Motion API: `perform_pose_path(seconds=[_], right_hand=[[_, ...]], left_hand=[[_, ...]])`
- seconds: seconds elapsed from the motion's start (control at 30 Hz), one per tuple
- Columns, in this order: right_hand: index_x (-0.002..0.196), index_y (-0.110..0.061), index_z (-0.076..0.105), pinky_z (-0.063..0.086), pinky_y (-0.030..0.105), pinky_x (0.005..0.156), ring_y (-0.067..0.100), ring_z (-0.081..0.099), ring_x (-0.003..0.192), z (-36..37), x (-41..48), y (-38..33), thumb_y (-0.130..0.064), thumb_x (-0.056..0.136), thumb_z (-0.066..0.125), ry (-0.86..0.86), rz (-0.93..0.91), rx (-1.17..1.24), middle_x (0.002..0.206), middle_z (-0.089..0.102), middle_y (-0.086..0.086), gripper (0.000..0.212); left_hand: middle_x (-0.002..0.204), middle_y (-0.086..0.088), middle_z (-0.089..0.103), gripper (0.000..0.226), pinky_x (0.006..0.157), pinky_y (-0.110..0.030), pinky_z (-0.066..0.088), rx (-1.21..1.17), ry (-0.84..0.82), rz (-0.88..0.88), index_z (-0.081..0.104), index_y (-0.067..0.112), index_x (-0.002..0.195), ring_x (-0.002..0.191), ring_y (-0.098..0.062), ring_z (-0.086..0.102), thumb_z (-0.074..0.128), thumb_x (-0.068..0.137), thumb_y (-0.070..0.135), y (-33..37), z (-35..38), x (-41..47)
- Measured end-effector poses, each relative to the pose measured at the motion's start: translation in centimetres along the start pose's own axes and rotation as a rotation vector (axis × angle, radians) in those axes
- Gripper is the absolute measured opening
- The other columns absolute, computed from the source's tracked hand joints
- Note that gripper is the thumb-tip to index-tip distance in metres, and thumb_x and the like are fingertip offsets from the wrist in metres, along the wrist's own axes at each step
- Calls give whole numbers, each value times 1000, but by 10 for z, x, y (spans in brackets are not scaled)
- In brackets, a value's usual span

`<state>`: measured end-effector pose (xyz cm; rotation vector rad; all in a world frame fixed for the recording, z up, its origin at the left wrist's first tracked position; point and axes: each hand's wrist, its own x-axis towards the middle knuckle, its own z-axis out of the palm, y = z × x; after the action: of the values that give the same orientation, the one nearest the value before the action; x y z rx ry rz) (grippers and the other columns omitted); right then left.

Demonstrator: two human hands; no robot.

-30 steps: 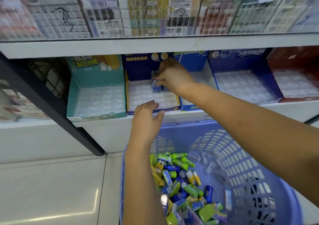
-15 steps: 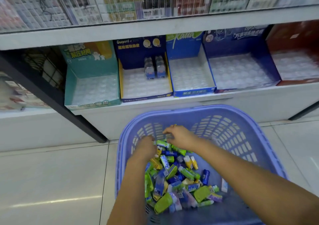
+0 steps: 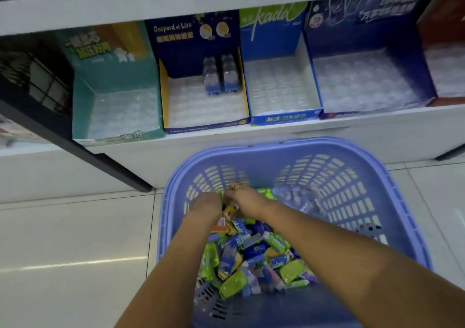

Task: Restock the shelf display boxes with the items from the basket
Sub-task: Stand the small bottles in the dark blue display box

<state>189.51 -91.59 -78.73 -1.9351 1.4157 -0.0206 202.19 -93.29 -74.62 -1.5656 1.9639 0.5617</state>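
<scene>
A purple plastic basket (image 3: pixel 392 196) stands on the floor below the shelf, holding a heap of small green, blue and yellow packs (image 3: pixel 251 257). Both hands are down in the far side of the heap, close together. My left hand (image 3: pixel 206 203) has its fingers buried among the packs. My right hand (image 3: pixel 245 196) lies with its fingers curled into the pile; what either hand holds is hidden. On the shelf, the dark blue display box (image 3: pixel 198 96) contains two packs (image 3: pixel 221 75) standing at its back.
A teal display box (image 3: pixel 100 101) sits left of the dark blue one. To the right are a blue-and-white box (image 3: pixel 281 86), a dark blue box (image 3: pixel 364 75) and a red box (image 3: pixel 448 58). A black shelf post (image 3: pixel 75 148) slants down at left. White tiled floor surrounds the basket.
One second ago my right hand was at the dark blue box setting down packs and my left hovered near the shelf edge. Both hands have since dropped into the basket's heap.
</scene>
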Motion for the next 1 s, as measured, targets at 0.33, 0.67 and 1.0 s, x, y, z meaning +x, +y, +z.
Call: perform_pose_path(seconds=[0.33,0.67,1.0], right_hand=[[107,-11,54,45,29,68,25,60,83,-27,-33,-6,-25,93,59,129,156,502,101,60,10,20],[104,-12,66,45,13,61,0,51,62,-165,-91,-70,-7,80,72,602,-17,789,76,58,-7,25],[108,-7,65,48,28,89,20,63,99,-250,21,-143,-15,88,62,825,-84,101,105,69,9,22]], left_hand=[[94,-20,62,9,73,-34,50,-1,-142,84,63,10,95,89,-29,63,63,87,14,-4,-33,-36],[53,4,51,25,56,-21,47,-1242,321,335,56,14,67,50,-8,47,69,84,26,-40,-132,-104],[79,1,69,20,66,-17,50,-1480,1034,168,66,11,92,71,-8,64,71,84,28,-46,-127,-78]])
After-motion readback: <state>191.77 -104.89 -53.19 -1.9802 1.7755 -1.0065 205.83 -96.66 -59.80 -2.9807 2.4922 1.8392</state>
